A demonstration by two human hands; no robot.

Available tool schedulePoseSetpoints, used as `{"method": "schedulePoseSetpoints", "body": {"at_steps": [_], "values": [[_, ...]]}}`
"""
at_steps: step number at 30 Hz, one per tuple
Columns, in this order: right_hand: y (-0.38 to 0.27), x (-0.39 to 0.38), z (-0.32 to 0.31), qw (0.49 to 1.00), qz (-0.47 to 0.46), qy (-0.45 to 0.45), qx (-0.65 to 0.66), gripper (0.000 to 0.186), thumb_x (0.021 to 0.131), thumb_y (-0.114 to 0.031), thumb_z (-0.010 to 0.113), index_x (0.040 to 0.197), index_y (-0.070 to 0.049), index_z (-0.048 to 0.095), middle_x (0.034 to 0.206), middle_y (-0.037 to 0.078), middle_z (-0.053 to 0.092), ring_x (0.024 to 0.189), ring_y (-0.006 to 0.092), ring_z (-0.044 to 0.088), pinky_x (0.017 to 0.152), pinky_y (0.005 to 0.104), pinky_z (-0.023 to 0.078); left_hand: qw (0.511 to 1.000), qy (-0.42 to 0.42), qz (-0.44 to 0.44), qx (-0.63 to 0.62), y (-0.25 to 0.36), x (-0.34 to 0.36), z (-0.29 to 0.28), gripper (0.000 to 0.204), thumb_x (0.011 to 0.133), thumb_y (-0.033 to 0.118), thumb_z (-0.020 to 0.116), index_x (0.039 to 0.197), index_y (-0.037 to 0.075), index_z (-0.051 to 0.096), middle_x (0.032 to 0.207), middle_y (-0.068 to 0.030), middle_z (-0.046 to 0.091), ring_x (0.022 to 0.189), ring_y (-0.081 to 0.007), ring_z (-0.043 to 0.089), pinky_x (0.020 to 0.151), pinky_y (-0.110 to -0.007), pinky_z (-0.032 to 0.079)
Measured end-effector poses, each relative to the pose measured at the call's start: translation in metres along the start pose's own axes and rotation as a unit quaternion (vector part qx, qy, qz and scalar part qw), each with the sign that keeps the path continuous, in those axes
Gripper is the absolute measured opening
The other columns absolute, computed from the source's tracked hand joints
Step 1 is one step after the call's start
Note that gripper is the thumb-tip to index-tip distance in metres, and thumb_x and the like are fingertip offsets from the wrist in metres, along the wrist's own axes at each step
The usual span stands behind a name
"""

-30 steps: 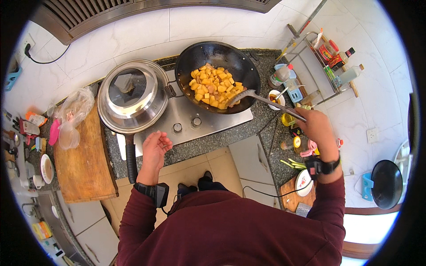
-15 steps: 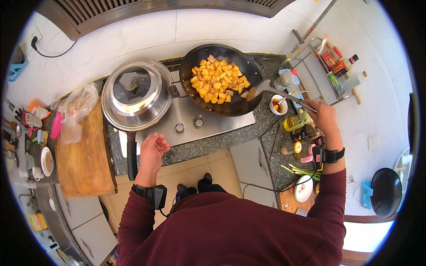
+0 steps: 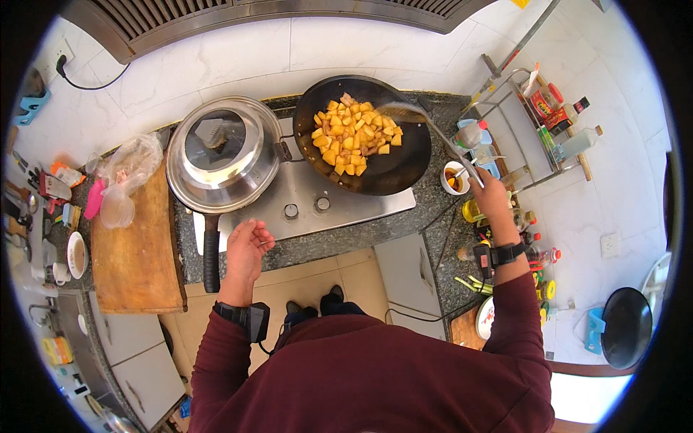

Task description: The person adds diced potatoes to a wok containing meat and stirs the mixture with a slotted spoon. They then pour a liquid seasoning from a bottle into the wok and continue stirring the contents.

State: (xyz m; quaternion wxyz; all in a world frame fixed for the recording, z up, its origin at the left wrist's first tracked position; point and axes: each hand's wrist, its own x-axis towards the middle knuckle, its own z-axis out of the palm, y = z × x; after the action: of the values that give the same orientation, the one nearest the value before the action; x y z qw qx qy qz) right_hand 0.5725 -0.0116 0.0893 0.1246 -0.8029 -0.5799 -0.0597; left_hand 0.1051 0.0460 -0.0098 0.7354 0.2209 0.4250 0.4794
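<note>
My right hand [image 3: 492, 196] is closed around the long handle of a metal spatula [image 3: 442, 139]. Its blade, smeared by motion, is at the far right side of a black wok [image 3: 413, 162], beside a heap of yellow diced potato [image 3: 354, 137] with a few paler, meat-like pieces among it. My left hand [image 3: 247, 247] hovers in front of the stove with loosely bent fingers and nothing visible in them. Close to its left is the black handle [image 3: 211, 254] of a second pan, covered by a domed steel lid [image 3: 229, 173] with a glass window.
Both pans stand on a steel gas stove [image 3: 307, 204]. On the left lies a wooden cutting board [image 3: 133, 267] with plastic bags [image 3: 137, 164]. A white bowl of dark sauce [image 3: 454, 178], several bottles and a rack [image 3: 538, 123] stand on the right. The range hood [image 3: 238, 9] hangs above.
My right hand has moved left and toward the wok. The spatula blade has swung from the wok's right rim to farther back inside it. My left hand is nearly still.
</note>
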Motion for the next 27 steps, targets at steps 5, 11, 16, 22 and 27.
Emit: {"method": "schedulePoseSetpoints", "body": {"at_steps": [5,11,16,22,27], "values": [[-0.023,0.033,0.074,0.995,0.078,-0.058,-0.007,0.034,0.082,-0.028,0.048,0.074,0.004,0.053,0.068,0.026,0.057,0.067,0.0398,0.058,0.059,0.0463,0.046,1.0,-0.004,-0.005,-0.005,-0.007,0.001,0.008,0.016,0.085,0.019,0.05,0.081,0.004,0.055,0.067,-0.0047,0.056,0.061,-0.0163,0.056,0.057,-0.029,0.047],[-0.063,0.037,0.089,0.735,0.325,-0.365,0.47,0.027,0.084,-0.027,0.048,0.072,-0.003,0.051,0.051,0.002,0.04,0.034,0.0124,0.035,0.032,0.0276,0.025,1.0,-0.007,-0.013,0.002,-0.01,-0.001,0.014,0.016,0.085,0.019,0.049,0.081,0.004,0.054,0.067,-0.0052,0.056,0.061,-0.0163,0.056,0.057,-0.028,0.047],[-0.052,0.007,0.025,0.927,0.09,-0.294,0.215,0.027,0.082,-0.026,0.051,0.081,0.002,0.052,0.057,0.01,0.05,0.051,0.0233,0.052,0.048,0.0358,0.04,1.0,-0.013,-0.011,-0.002,-0.007,-0.002,0.011,0.017,0.085,0.019,0.049,0.081,0.004,0.054,0.067,-0.005,0.056,0.061,-0.0161,0.056,0.057,-0.028,0.047],[-0.06,-0.042,-0.081,0.993,-0.038,-0.099,-0.053,0.025,0.077,-0.025,0.057,0.098,-0.012,0.058,0.073,0.015,0.059,0.07,0.0341,0.057,0.059,0.0423,0.044,0.999,-0.033,-0.024,0.013,-0.006,0.004,0.017,0.019,0.086,0.022,0.049,0.082,0.004,0.054,0.068,-0.0042,0.055,0.064,-0.016,0.056,0.059,-0.028,0.046],[-0.07,-0.057,-0.111,0.984,-0.069,-0.119,-0.115,0.028,0.074,-0.023,0.059,0.101,-0.015,0.058,0.071,0.012,0.06,0.066,0.0303,0.059,0.058,0.0402,0.046,0.998,-0.046,-0.03,0.009,-0.007,0.006,0.021,0.019,0.085,0.021,0.05,0.082,0.004,0.055,0.068,-0.0044,0.056,0.063,-0.0156,0.056,0.059,-0.028,0.047]]}}
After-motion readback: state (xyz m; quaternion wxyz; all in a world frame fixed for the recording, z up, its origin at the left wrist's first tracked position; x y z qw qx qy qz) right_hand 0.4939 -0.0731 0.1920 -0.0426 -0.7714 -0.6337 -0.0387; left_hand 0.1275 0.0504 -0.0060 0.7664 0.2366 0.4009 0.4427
